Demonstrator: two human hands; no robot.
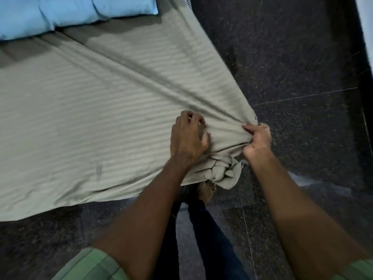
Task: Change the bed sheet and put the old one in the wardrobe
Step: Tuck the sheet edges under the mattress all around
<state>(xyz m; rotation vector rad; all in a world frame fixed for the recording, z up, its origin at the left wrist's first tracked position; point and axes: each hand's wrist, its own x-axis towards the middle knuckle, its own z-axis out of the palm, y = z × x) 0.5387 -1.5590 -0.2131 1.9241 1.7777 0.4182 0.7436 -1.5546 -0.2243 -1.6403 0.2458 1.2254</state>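
Sheet (90,110): grey-green, faint stripes, spread over the bed across the left and centre of the frame, its corner gathered at centre right where the bed meets the floor. A taut ridge runs diagonally from the upper left toward that corner, which suggests the cloth is under pull there. Whether this is the old sheet coming off or the new one going on cannot be told. Right hand (257,140): grip clamped on the bunched corner, thumb on top, fingers curled under, placed at the point where the pull lines meet, probably to draw the corner tight or free. Left hand (188,136): on top of the sheet just left of the corner, fingers curled; whether it pinches cloth or only presses cannot be told; likely steadying the fabric against the other hand's pull. Wad of folds (224,170): hangs below both hands, slack left over from the gathering. Pillows (66,11): light blue, upper left, at the head of the bed, well apart from the hands. Floor (292,67): dark speckled stone, right and bottom. Bare foot (205,190): below the wad, close against the bed edge. Wardrobe: not in view.
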